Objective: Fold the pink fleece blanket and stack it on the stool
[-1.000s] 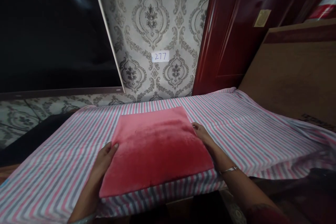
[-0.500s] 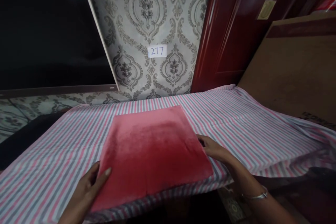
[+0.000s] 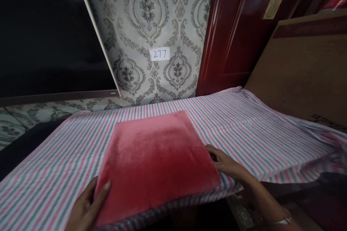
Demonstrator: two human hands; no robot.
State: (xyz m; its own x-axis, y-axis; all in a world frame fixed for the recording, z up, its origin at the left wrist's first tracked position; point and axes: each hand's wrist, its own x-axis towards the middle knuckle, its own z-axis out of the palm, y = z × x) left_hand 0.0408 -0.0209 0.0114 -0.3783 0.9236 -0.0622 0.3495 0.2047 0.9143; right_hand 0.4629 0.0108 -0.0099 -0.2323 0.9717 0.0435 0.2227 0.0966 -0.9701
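Observation:
A red velvety square cloth (image 3: pixel 159 155) lies flat on the striped sheet, its near edge by the table's front edge. My left hand (image 3: pixel 88 204) grips its left edge near the front corner, thumb on top and the other fingers at the side, partly hidden. On the opposite side, my right hand (image 3: pixel 227 164) has its fingers curled at the right edge of the cloth; the fingertips are partly out of sight. A thin bangle (image 3: pixel 283 220) circles the right wrist.
The pink, grey and white striped sheet (image 3: pixel 235 126) covers the table. Behind it are a patterned wall with a paper label (image 3: pixel 159 53) reading 277, a dark screen (image 3: pixel 48 36) at left, and a dark red wooden panel (image 3: pixel 233 32). A large cardboard box (image 3: pixel 306 68) stands at right.
My left hand has moved slightly down and left in view. The right hand sits a little lower, still at the cloth's right edge. The cloth looks nearly unchanged; the view has shifted slightly.

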